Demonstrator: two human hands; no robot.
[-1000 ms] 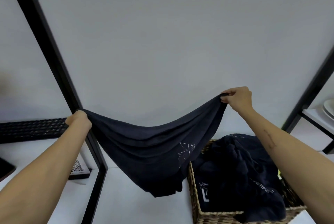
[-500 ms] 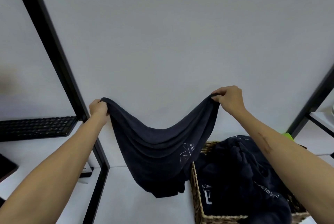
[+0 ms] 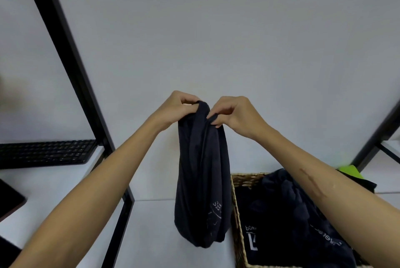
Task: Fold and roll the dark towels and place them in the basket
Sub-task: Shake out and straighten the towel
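Hands meet above the bench: left hand [image 3: 179, 107] and right hand [image 3: 232, 114] each pinch the dark towel [image 3: 202, 172], fingers clamped on its top edge, left of the wicker basket [image 3: 238, 220]. Loosening either pinch would likely undo the fold.

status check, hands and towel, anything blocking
Left hand and right hand both pinch the towel top, close together. Towel hangs doubled over the table. Basket beside it holds loose towels.
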